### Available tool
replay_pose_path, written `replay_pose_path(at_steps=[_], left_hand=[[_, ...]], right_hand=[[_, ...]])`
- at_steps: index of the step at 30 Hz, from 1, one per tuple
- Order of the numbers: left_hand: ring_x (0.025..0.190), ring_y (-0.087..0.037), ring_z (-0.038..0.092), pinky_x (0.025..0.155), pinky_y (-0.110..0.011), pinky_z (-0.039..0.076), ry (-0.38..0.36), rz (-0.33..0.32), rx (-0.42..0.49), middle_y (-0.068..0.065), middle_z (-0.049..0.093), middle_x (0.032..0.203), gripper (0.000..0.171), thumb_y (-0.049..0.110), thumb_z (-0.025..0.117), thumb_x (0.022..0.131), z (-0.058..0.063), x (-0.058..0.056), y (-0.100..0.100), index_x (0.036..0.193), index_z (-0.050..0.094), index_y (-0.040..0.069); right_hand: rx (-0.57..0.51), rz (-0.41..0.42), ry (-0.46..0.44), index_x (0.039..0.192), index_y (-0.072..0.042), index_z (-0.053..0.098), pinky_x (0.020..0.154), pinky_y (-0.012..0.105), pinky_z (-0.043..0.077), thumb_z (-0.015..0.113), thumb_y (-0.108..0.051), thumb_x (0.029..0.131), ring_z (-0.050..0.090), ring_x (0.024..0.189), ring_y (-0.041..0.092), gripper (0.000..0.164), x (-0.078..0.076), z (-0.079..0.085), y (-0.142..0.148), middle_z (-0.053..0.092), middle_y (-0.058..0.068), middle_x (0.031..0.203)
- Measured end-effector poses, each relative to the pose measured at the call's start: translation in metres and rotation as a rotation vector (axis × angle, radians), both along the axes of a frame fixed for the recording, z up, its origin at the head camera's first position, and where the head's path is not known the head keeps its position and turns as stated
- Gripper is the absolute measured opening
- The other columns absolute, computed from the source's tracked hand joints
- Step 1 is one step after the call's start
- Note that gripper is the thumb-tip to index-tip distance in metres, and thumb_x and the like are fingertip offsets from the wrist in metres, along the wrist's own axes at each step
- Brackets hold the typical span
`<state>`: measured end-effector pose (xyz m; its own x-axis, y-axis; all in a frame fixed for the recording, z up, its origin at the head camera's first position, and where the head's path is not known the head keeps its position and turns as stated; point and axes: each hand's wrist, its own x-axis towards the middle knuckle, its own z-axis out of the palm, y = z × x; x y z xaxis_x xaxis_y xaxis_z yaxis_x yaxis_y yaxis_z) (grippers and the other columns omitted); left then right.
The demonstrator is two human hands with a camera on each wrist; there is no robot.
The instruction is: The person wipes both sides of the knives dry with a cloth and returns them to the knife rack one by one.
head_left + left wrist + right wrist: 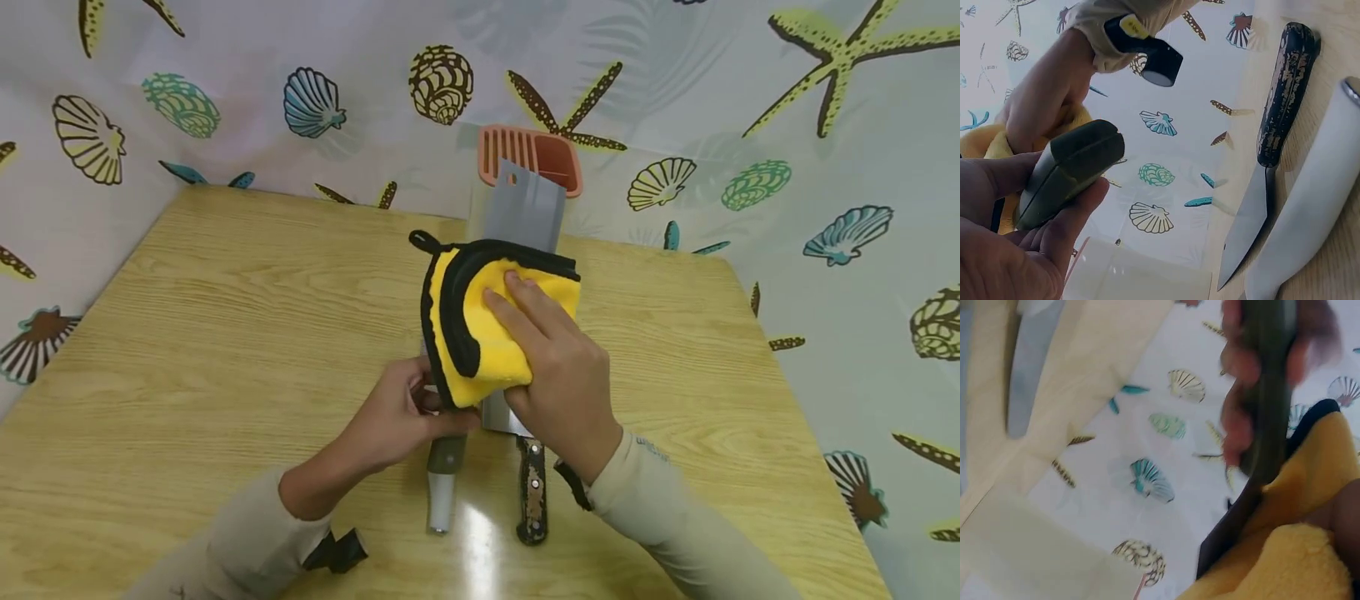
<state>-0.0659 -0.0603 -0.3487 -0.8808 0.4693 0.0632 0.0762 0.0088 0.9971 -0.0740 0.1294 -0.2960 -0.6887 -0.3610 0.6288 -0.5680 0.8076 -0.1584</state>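
My left hand (393, 412) grips the dark green handle (1069, 169) of a cleaver, raised above the table. Its wide grey blade (528, 204), with a small hole near the far corner, sticks out beyond a yellow cloth with black trim (498, 350). The right hand (566, 375) holds that folded cloth against the blade, fingers lying over its upper face. Cloth and hand hide the middle of the blade. Below them on the table lie a knife with a worn black handle (533, 492) and a knife with a white handle (440, 504).
Behind the blade, at the table's far edge, stands a knife holder with an orange slotted top (510, 150) and a pale body (1041, 550). A shell-patterned cloth (360, 142) hangs around the wood-grain table (262, 275).
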Motion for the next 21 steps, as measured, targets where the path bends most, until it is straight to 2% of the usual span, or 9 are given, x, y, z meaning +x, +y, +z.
replay_pose_path(at_steps=[1, 4, 6, 9, 11, 15, 16, 18, 21], left_hand=[[0.091, -0.023, 0.074, 0.077, -0.030, 0.061, -0.014, -0.020, 0.008, -0.022, 0.069, 0.116, 0.049, -0.003, 0.076, 0.082, 0.000, 0.000, 0.000, 0.128, 0.059, -0.001], [0.096, -0.032, 0.074, 0.078, -0.034, 0.062, -0.044, -0.067, 0.037, -0.026, 0.068, 0.121, 0.058, -0.004, 0.073, 0.084, -0.001, 0.001, 0.001, 0.138, 0.052, -0.003], [0.096, -0.031, 0.075, 0.079, -0.035, 0.062, -0.048, -0.087, 0.052, -0.028, 0.068, 0.119, 0.061, -0.005, 0.073, 0.085, -0.003, 0.002, 0.001, 0.141, 0.049, -0.006], [0.094, -0.022, 0.075, 0.081, -0.034, 0.062, -0.073, -0.105, 0.070, -0.030, 0.067, 0.120, 0.064, -0.006, 0.073, 0.084, -0.005, 0.005, 0.002, 0.142, 0.046, -0.008], [0.094, -0.016, 0.075, 0.082, -0.033, 0.062, -0.090, -0.117, 0.083, -0.031, 0.066, 0.121, 0.063, -0.006, 0.072, 0.084, -0.006, 0.006, 0.003, 0.141, 0.047, -0.009], [0.093, -0.017, 0.075, 0.080, -0.036, 0.062, -0.112, -0.144, 0.118, -0.034, 0.065, 0.120, 0.063, -0.008, 0.072, 0.083, -0.009, 0.009, 0.005, 0.140, 0.046, -0.011], [0.093, -0.017, 0.075, 0.080, -0.036, 0.062, -0.123, -0.152, 0.128, -0.034, 0.065, 0.120, 0.063, -0.008, 0.072, 0.082, -0.009, 0.009, 0.006, 0.140, 0.046, -0.012], [0.093, -0.016, 0.075, 0.079, -0.036, 0.062, -0.160, -0.160, 0.153, -0.035, 0.064, 0.119, 0.065, -0.008, 0.073, 0.082, -0.011, 0.009, 0.007, 0.140, 0.046, -0.012], [0.093, -0.012, 0.075, 0.081, -0.034, 0.062, -0.220, -0.164, 0.191, -0.032, 0.067, 0.118, 0.065, -0.008, 0.074, 0.081, -0.014, 0.008, 0.009, 0.140, 0.046, -0.012]], right_hand=[[-0.009, -0.009, 0.010, 0.132, -0.015, 0.065, 0.093, 0.048, 0.058, 0.073, -0.014, 0.087, 0.063, 0.125, 0.031, 0.046, -0.004, 0.000, 0.002, 0.063, 0.010, 0.139], [-0.026, -0.035, 0.018, 0.132, -0.016, 0.065, 0.087, 0.048, 0.060, 0.074, -0.022, 0.088, 0.065, 0.123, 0.030, 0.045, -0.013, 0.002, 0.006, 0.064, 0.009, 0.138], [-0.041, -0.049, 0.009, 0.132, -0.016, 0.065, 0.084, 0.049, 0.061, 0.074, -0.026, 0.089, 0.065, 0.122, 0.030, 0.046, -0.020, 0.003, 0.010, 0.064, 0.008, 0.137], [-0.058, -0.079, -0.011, 0.133, -0.017, 0.065, 0.082, 0.050, 0.061, 0.073, -0.030, 0.090, 0.065, 0.123, 0.028, 0.046, -0.030, 0.006, 0.016, 0.064, 0.006, 0.138], [-0.077, -0.100, -0.018, 0.133, -0.018, 0.065, 0.080, 0.051, 0.061, 0.070, -0.025, 0.091, 0.064, 0.124, 0.028, 0.044, -0.038, 0.009, 0.020, 0.064, 0.005, 0.138], [-0.122, -0.134, -0.037, 0.133, -0.019, 0.066, 0.080, 0.052, 0.060, 0.063, -0.015, 0.090, 0.065, 0.124, 0.027, 0.043, -0.056, 0.017, 0.031, 0.065, 0.005, 0.137], [-0.149, -0.131, -0.058, 0.132, -0.018, 0.066, 0.078, 0.050, 0.060, 0.062, -0.011, 0.089, 0.068, 0.117, 0.027, 0.044, -0.060, 0.019, 0.035, 0.067, 0.006, 0.135], [-0.227, -0.129, -0.120, 0.117, -0.010, 0.072, 0.067, 0.041, 0.056, 0.058, -0.005, 0.087, 0.072, 0.092, 0.026, 0.034, -0.069, 0.025, 0.044, 0.075, 0.010, 0.111], [-0.452, -0.104, -0.227, 0.086, -0.004, 0.067, 0.054, 0.028, 0.041, 0.051, 0.004, 0.085, 0.055, 0.060, 0.017, 0.018, -0.079, 0.036, 0.060, 0.065, 0.006, 0.073]])
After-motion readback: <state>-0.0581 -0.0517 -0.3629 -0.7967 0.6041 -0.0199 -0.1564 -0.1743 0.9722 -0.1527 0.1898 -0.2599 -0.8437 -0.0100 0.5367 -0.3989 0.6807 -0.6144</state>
